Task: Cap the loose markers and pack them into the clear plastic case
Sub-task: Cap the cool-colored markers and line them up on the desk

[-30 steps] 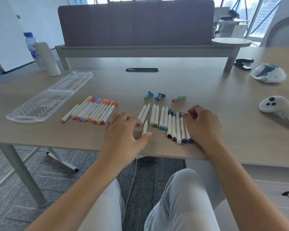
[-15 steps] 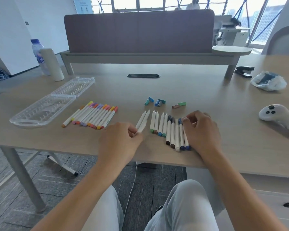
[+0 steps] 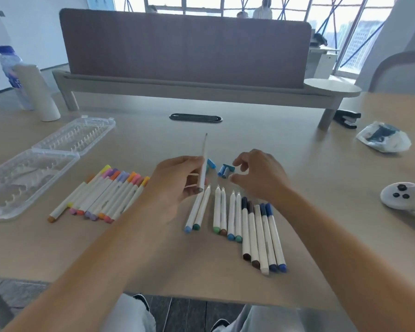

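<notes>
Left hand (image 3: 177,185) has one uncapped marker (image 3: 203,164) pinched up off the desk (image 3: 321,168), bare tip pointing away and slightly up: a sensible hold, I'd say, since it leaves the tip end free to take a cap. Its grip is narrow, fingers and thumb curled round the lower barrel.

Right hand (image 3: 259,176) hovers over the loose caps (image 3: 225,170), the blue and teal ones lying just past the marker rows. Its grip is half-curled, thumb and fingers apart, holding nothing; it looks to be going for a cap.

On the desk near the front edge lies the uncapped row (image 3: 237,219), white barrels side by side, tips away. Left of it, the finished bunch (image 3: 106,192) with pink, orange and purple caps on, lying close beside the case.

The clear case (image 3: 34,173) sits at far left, hinged open, lid half (image 3: 82,135) flat behind the tray. Ribbed slots show in both halves and no marker is in either. Packing not yet begun, by my reckoning; capping comes first.
</notes>
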Tool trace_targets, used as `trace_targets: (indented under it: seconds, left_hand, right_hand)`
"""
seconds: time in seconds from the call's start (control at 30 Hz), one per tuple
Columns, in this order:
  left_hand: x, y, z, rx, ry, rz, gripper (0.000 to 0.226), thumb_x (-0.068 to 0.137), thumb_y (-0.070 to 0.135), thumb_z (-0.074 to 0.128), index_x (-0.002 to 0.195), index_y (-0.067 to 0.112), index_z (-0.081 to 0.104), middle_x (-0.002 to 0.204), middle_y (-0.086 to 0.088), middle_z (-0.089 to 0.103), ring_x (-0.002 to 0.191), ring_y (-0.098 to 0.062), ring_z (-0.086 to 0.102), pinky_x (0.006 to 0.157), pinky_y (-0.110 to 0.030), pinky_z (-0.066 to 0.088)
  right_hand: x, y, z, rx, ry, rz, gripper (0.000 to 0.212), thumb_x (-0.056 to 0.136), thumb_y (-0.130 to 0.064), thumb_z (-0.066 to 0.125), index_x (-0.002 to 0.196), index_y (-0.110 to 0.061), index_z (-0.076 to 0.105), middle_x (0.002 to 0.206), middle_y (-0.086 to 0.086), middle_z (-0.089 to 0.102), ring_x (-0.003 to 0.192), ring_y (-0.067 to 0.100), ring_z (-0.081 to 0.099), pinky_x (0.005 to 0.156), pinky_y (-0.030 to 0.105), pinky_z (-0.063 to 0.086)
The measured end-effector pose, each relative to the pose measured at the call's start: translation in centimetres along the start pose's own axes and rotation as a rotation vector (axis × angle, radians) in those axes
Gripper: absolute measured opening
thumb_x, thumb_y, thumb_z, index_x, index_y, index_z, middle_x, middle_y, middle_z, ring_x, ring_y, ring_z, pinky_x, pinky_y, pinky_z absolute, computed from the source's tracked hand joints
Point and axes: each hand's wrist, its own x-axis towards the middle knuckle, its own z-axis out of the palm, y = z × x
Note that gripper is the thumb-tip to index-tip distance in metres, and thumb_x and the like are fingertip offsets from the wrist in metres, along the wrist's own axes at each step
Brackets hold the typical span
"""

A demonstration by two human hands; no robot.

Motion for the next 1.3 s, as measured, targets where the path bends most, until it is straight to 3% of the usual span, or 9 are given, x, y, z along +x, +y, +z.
trace_targets:
  seconds: [0.23,0.4,0.5,0.6,0.7,0.9,1.07,1.2,1.3]
  left_hand:
    - [4.2,0.6,-0.8,0.082,-0.219,0.092,0.023,0.103,0.019,0.057,0.112,0.004,0.073,0.100,-0.010,0.077,0.084,-0.023,0.072,0.079,-0.036,0.058]
    - [5.9,0.7,-0.7,0.106,-0.227,0.099,0.020,0.102,0.014,0.058,0.115,0.008,0.073,0.104,-0.011,0.077,0.089,-0.025,0.074,0.081,-0.035,0.060]
    - [6.2,0.5,-0.6,0.079,-0.211,0.118,0.020,0.100,0.010,0.060,0.114,0.010,0.074,0.102,-0.013,0.077,0.084,-0.023,0.073,0.080,-0.037,0.060]
    - [6.2,-0.1,-0.7,0.164,-0.213,0.193,0.021,0.100,0.009,0.061,0.117,0.011,0.073,0.100,-0.010,0.077,0.083,-0.022,0.073,0.080,-0.038,0.060]
    - [6.1,-0.6,-0.7,0.349,-0.174,0.306,0.021,0.100,0.013,0.062,0.118,0.018,0.072,0.097,0.003,0.078,0.083,-0.016,0.076,0.082,-0.035,0.062]
    - [5.8,-1.3,-0.6,0.601,-0.183,0.439,0.023,0.097,0.021,0.066,0.119,0.029,0.071,0.100,0.015,0.075,0.084,-0.008,0.072,0.074,-0.024,0.060]
    - [5.8,-1.5,-0.7,0.662,-0.196,0.482,0.022,0.098,0.021,0.066,0.115,0.034,0.072,0.097,0.017,0.074,0.087,-0.007,0.070,0.068,-0.010,0.051]
    - [5.8,-1.6,-0.7,0.698,-0.200,0.514,0.023,0.097,0.023,0.068,0.107,0.043,0.071,0.089,0.023,0.071,0.087,-0.009,0.069,0.072,-0.016,0.049]
    - [5.7,-1.6,-0.7,0.749,-0.193,0.538,0.022,0.097,0.025,0.067,0.105,0.045,0.070,0.089,0.024,0.070,0.089,-0.003,0.066,0.069,-0.011,0.048]
  right_hand:
    - [2.1,0.5,1.5,0.006,-0.056,-0.056,0.035,0.087,-0.053,0.075,0.116,-0.034,0.071,0.105,-0.013,0.058,0.094,0.008,0.055,0.074,0.028,0.044]
    - [2.0,0.9,1.7,0.044,-0.021,-0.090,0.030,0.085,-0.057,0.076,0.106,-0.035,0.073,0.098,-0.019,0.059,0.090,0.004,0.055,0.077,0.028,0.049]
    - [1.4,1.1,1.3,0.300,0.039,-0.069,0.020,0.085,-0.042,0.079,0.102,-0.035,0.071,0.093,-0.017,0.070,0.088,0.003,0.065,0.078,0.025,0.055]
    - [0.9,1.4,0.7,0.657,0.041,-0.047,0.028,0.090,-0.017,0.078,0.114,-0.031,0.073,0.095,-0.013,0.077,0.089,0.008,0.073,0.083,0.024,0.060]
    - [0.6,1.4,0.2,0.762,0.064,-0.093,0.034,0.099,-0.006,0.066,0.123,-0.028,0.074,0.104,-0.012,0.079,0.087,0.011,0.074,0.081,0.024,0.059]
    - [0.6,1.3,-0.3,0.795,0.157,-0.026,0.029,0.103,-0.012,0.060,0.115,-0.032,0.078,0.104,-0.010,0.078,0.086,0.013,0.070,0.074,0.035,0.063]
    - [0.6,1.3,-0.8,0.806,0.230,-0.023,0.029,0.104,-0.009,0.056,0.116,-0.028,0.075,0.103,-0.015,0.076,0.081,0.009,0.067,0.072,0.026,0.059]
    - [0.6,1.1,-0.9,0.751,0.216,-0.067,0.032,0.105,-0.008,0.055,0.111,-0.034,0.073,0.105,-0.016,0.075,0.081,0.008,0.067,0.071,0.024,0.058]
    - [0.4,0.9,-0.9,0.686,0.193,-0.114,0.035,0.104,-0.008,0.056,0.109,-0.039,0.072,0.103,-0.021,0.074,0.084,0.009,0.068,0.072,0.022,0.057]
